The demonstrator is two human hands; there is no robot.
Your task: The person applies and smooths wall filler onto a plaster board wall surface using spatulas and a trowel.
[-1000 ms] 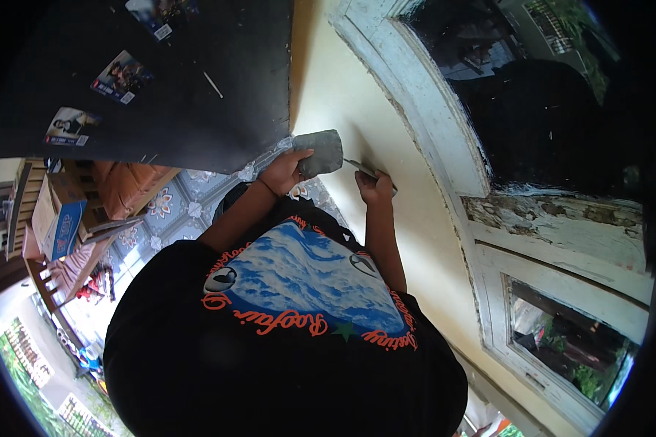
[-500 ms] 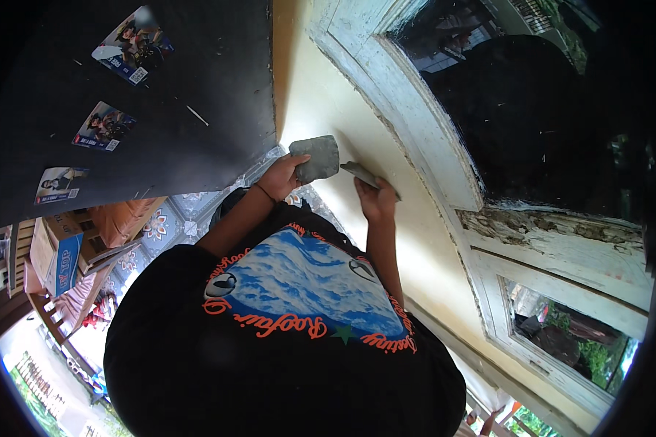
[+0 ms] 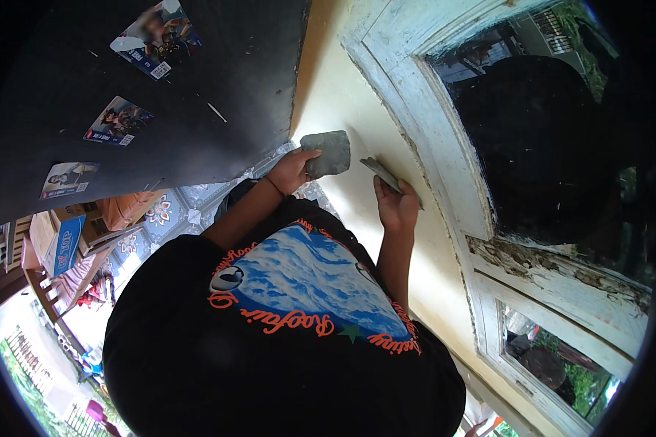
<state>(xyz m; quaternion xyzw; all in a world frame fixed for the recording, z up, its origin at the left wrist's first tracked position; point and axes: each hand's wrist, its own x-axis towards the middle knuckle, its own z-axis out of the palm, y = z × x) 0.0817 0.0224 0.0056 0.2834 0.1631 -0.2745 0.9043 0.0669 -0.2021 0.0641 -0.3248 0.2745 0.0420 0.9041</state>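
Observation:
My left hand [image 3: 290, 172] grips a flat grey slab [image 3: 328, 154] with rounded corners by its left edge, the thumb on the face toward me. To its right, my right hand [image 3: 398, 207] is closed around a thin grey plate [image 3: 385, 173], seen nearly edge-on and tilted down to the right. A small gap separates the two pieces. The plate is beside the cream wall [image 3: 357, 95]; whether it touches the wall I cannot tell. The fingers behind both pieces are partly hidden.
On the left stands a dark panel [image 3: 233, 58] with several stickers. A weathered white window frame [image 3: 444, 146] with dark glass rises on the right. Cardboard boxes [image 3: 58, 240] and patterned floor tiles [image 3: 189, 207] lie at the lower left.
The whole view has shifted slightly. The gap between the slab and the plate has widened, with my right hand farther right. Both hands keep their hold.

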